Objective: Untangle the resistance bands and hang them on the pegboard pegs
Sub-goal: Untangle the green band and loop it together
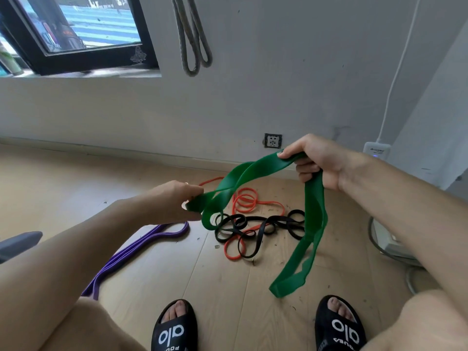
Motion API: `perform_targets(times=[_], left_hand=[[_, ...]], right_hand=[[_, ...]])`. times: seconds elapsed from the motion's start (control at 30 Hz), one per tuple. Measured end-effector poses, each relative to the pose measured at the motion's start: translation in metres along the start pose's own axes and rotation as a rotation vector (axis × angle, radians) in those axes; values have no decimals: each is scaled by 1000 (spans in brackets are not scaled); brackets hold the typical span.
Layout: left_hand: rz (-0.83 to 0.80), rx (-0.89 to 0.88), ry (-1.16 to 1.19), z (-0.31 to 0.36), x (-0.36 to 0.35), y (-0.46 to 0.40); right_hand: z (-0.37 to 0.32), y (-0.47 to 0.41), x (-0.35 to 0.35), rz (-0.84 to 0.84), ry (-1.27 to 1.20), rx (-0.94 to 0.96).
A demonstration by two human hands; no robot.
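A wide green resistance band (314,216) is held up between both hands above the floor. My left hand (174,198) pinches one twisted end of it at mid-frame. My right hand (316,160) grips the band higher up on the right, and a long loop hangs down from it toward the floor. On the wooden floor below lie a black band (255,224) and an orange band (245,198), tangled together. A purple band (134,249) lies stretched out on the floor to the left. A grey band (192,41) hangs on the wall at the top.
A window (76,29) is at the upper left. A wall socket (273,141) sits low on the wall, and a white cable (400,64) runs down to a white box (376,150) at right. My sandalled feet (174,328) are at the bottom.
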State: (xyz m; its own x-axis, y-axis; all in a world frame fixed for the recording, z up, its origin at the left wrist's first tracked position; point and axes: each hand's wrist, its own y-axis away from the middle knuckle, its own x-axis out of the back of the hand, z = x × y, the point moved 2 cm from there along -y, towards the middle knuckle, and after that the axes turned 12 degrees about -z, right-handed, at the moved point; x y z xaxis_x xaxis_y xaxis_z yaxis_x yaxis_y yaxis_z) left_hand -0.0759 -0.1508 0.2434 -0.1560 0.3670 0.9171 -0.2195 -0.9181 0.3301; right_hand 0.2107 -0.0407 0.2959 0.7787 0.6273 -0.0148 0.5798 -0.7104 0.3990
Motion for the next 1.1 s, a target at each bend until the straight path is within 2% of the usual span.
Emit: perform_targets(times=[0.07,0.17,0.23,0.3,0.43,0.53,0.6,0.67,0.77,0.93,1.1], left_hand=[[56,110,-29,1,-2,-4],[171,391,389,-6,-5,-10],[97,519,549,-8,-12,-10],[-21,471,566,-9,-22,-15],[-46,388,605,-14,-26,-18],[-198,311,657,-14,-27,-13],[-309,285,762,-13,-29,-7],[-353,275,886,-16,-28,-3],[-324,266,944,-19,-25,1],[-274,345,724,-23,-26,-2],[-59,561,641,-37,-23,-1]], right_hand=[[0,1,1,7,-4,-3],[0,4,-1,13,7,-8],[1,4,-3,17,41,-23],[2,4,-8,3,62,-31],[-3,4,-11,-25,39,-19],[-1,3,-8,-10,44,-28],[1,1,-6,16,40,-33],[3,0,-2,64,54,-38],[6,-2,1,132,108,-40],[8,-5,1,240,231,-22],[9,-6,2,296,301,-32]])
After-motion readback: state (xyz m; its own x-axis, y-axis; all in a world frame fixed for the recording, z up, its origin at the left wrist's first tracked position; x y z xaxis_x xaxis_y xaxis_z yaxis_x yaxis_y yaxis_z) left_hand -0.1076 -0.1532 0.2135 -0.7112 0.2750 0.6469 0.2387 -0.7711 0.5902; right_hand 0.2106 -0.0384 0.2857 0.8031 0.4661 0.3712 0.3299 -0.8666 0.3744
